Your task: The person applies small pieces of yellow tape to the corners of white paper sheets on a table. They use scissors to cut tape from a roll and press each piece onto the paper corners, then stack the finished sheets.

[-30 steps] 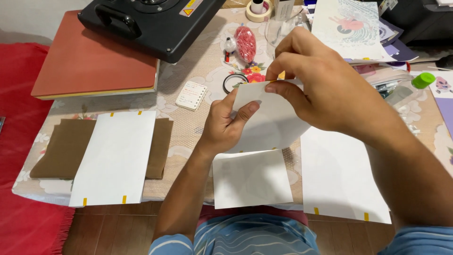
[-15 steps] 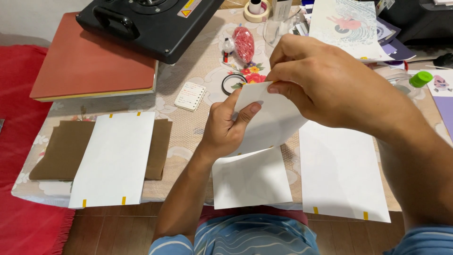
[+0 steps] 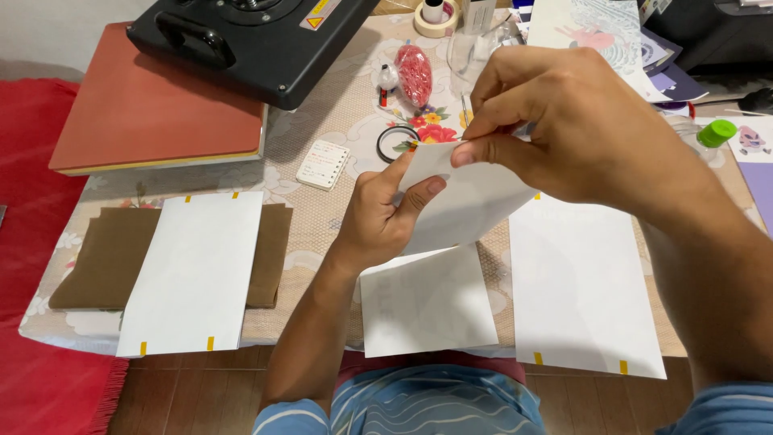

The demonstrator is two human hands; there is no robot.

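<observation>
Above the table [image 3: 322, 153], left hand [image 3: 382, 217] gripping a paper sheet [image 3: 467, 205], right hand [image 3: 564, 121] pinching its top edge, brown cloth [image 3: 105, 250] lying nearby.

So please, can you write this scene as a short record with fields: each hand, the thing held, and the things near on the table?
left hand: holds the white sheet from below, thumb on it
right hand: fingers pinch the sheet's top edge
under the hands: another white paper flat on the table
left side: taped white paper over brown cloth
right side: taped white paper
behind: black press machine, red board, tape roll
</observation>
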